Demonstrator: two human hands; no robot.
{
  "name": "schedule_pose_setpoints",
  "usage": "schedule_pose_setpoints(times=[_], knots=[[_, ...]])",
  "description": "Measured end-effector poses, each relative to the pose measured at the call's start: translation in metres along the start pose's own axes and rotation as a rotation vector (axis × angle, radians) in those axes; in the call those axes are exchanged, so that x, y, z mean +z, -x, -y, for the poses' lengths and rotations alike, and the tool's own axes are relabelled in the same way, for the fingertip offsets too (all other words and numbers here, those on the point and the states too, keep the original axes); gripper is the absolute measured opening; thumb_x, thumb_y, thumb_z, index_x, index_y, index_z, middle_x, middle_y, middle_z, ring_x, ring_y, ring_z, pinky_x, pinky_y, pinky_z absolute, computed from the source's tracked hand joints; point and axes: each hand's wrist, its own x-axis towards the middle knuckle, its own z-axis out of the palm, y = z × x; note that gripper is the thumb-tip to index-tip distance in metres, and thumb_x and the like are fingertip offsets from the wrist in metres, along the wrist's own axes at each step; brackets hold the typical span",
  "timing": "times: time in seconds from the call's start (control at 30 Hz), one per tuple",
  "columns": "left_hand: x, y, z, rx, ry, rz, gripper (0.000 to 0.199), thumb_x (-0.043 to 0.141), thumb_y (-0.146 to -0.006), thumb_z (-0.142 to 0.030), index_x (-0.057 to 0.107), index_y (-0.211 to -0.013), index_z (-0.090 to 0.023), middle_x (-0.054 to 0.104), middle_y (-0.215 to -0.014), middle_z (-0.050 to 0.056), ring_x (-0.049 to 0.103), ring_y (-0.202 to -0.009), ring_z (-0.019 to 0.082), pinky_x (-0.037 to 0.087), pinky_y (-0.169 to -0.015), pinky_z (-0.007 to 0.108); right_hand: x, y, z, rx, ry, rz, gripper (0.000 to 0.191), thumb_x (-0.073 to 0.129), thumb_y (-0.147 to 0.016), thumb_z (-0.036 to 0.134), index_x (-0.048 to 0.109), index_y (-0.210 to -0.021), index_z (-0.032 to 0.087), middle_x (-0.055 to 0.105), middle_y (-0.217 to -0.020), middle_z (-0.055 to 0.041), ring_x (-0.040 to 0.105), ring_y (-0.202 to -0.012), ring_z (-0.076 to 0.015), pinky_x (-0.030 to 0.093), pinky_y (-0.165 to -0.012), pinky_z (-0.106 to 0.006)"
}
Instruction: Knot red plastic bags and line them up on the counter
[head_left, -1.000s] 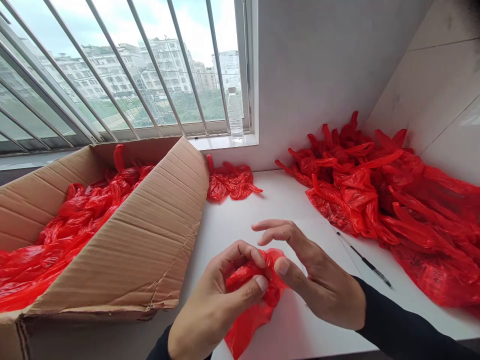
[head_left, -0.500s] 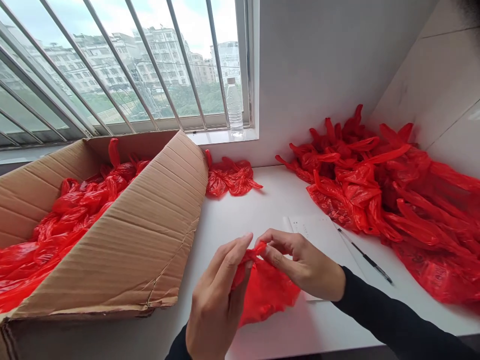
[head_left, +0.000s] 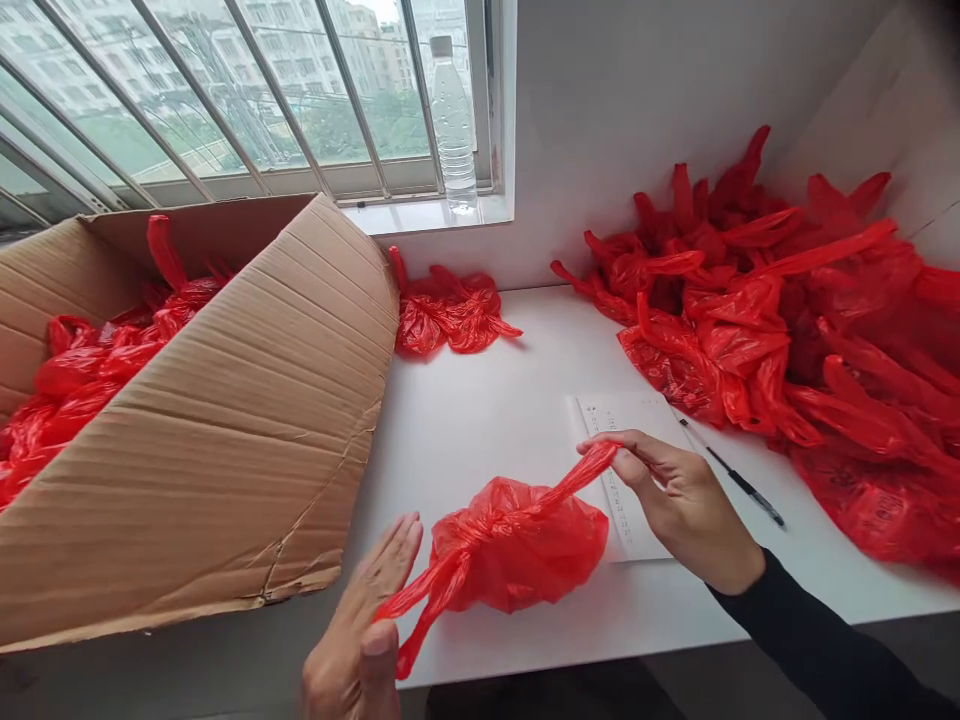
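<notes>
A red plastic bag [head_left: 517, 560] with a knot across its top spans the space between my hands, over the front of the table. My right hand [head_left: 675, 500] pinches one twisted handle of it between thumb and fingertips, pulled up to the right. On the other side, my left hand [head_left: 360, 610] has the opposite handle between thumb and straightened fingers. A second loose red end dangles below that hand's grip. What the bag contains cannot be made out.
To the left stands a cardboard box [head_left: 247, 420] holding several red bags. Another red bundle [head_left: 454, 310] lies beside it. A heap of red bags [head_left: 750, 330] fills the right. Written paper [head_left: 637, 530] and a pen [head_left: 739, 480] lie between. A bottle [head_left: 454, 130] stands on the windowsill.
My hands have moved apart, drawing the bag's handles out to either side; the knot now shows in the middle. The camera view has tilted down.
</notes>
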Motion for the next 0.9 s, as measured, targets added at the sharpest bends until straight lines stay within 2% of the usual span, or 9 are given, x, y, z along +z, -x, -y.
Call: schedule_pose_setpoints(times=[0.07,0.13,0.23,0.33,0.5,0.63,0.77,0.83,0.9], knots=[[0.016,-0.006,-0.008,0.152,-0.052,0.11,0.054,0.027,-0.101,-0.051,0.04,-0.153,-0.039,0.042,-0.16,-0.001,0.036,-0.148,0.033,0.031,-0.122,0.055,0.013,0.008,0.007,-0.095,-0.06,0.014,0.023,0.047,-0.103,0.04,0.064,-0.11,0.027,0.069,-0.121,-0.0029,0.062,-0.116,-0.0226,0.05,-0.101,-0.039],[0.034,-0.012,-0.009,0.347,-0.219,0.219,0.072,0.036,-0.099,-0.057,0.02,-0.161,-0.024,0.03,-0.165,0.01,0.025,-0.152,0.035,0.026,-0.123,0.056,0.029,0.016,0.011,-0.201,-0.041,0.072,0.02,0.046,-0.103,0.033,0.058,-0.118,0.028,0.064,-0.133,-0.0031,0.058,-0.125,-0.0217,0.049,-0.106,-0.04],[0.056,-0.015,0.001,0.489,-0.467,0.267,0.075,0.048,-0.099,-0.035,0.012,-0.161,-0.012,0.028,-0.165,0.016,0.02,-0.154,0.032,0.023,-0.124,0.052,0.054,0.025,0.003,-0.351,0.123,0.158,0.039,0.043,-0.102,0.024,0.045,-0.141,0.024,0.057,-0.144,-0.0078,0.048,-0.138,-0.0228,0.043,-0.116,-0.045],[0.066,-0.013,0.019,0.48,-0.556,0.263,0.069,0.043,-0.099,-0.018,0.013,-0.161,-0.014,0.037,-0.162,0.012,0.025,-0.153,0.026,0.026,-0.124,0.049,0.072,0.029,-0.015,-0.406,0.32,0.165,0.052,0.039,-0.102,0.019,0.033,-0.154,0.02,0.053,-0.149,-0.0106,0.045,-0.141,-0.0244,0.043,-0.117,-0.048],[0.069,-0.013,0.039,0.502,-0.634,0.357,0.072,0.047,-0.098,-0.02,0.012,-0.161,-0.02,0.042,-0.159,0.009,0.039,-0.147,0.026,0.029,-0.123,0.052,0.086,0.031,-0.04,-0.51,0.56,0.239,0.069,0.043,-0.093,0.01,0.025,-0.159,0.017,0.042,-0.157,-0.0099,0.036,-0.146,-0.0296,0.042,-0.117,-0.054],[0.075,-0.015,0.046,0.531,-0.67,0.295,0.068,0.047,-0.097,-0.019,0.02,-0.16,-0.017,0.042,-0.159,0.007,0.037,-0.148,0.025,0.03,-0.123,0.051,0.094,0.029,-0.053,-0.495,0.603,0.27,0.066,0.043,-0.094,0.012,0.027,-0.159,0.013,0.043,-0.156,-0.0107,0.037,-0.146,-0.0274,0.041,-0.118,-0.051],[0.073,-0.019,0.049,0.527,-0.603,0.275,0.062,0.043,-0.099,-0.018,0.026,-0.158,-0.019,0.047,-0.156,0.004,0.039,-0.147,0.021,0.042,-0.116,0.045,0.096,0.026,-0.055,-0.466,0.544,0.299,0.062,0.04,-0.096,0.01,0.029,-0.157,0.016,0.043,-0.157,-0.0082,0.037,-0.147,-0.0249,0.039,-0.12,-0.049],[0.064,-0.025,0.049,0.426,-0.506,0.269,0.056,0.04,-0.101,-0.018,0.031,-0.156,-0.024,0.047,-0.156,0.003,0.041,-0.146,0.018,0.046,-0.114,0.04,0.089,0.025,-0.05,-0.429,0.403,0.268,0.053,0.037,-0.099,0.012,0.036,-0.152,0.02,0.05,-0.152,-0.0065,0.042,-0.143,-0.0234,0.04,-0.119,-0.047],[0.054,-0.032,0.048,0.3,-0.403,0.212,0.05,0.037,-0.103,-0.019,0.038,-0.152,-0.028,0.047,-0.155,0.002,0.043,-0.144,0.017,0.046,-0.114,0.038,0.078,0.025,-0.039,-0.315,0.179,0.195,0.035,0.033,-0.104,0.02,0.053,-0.132,0.025,0.066,-0.131,-0.0049,0.058,-0.125,-0.0212,0.049,-0.109,-0.04]])
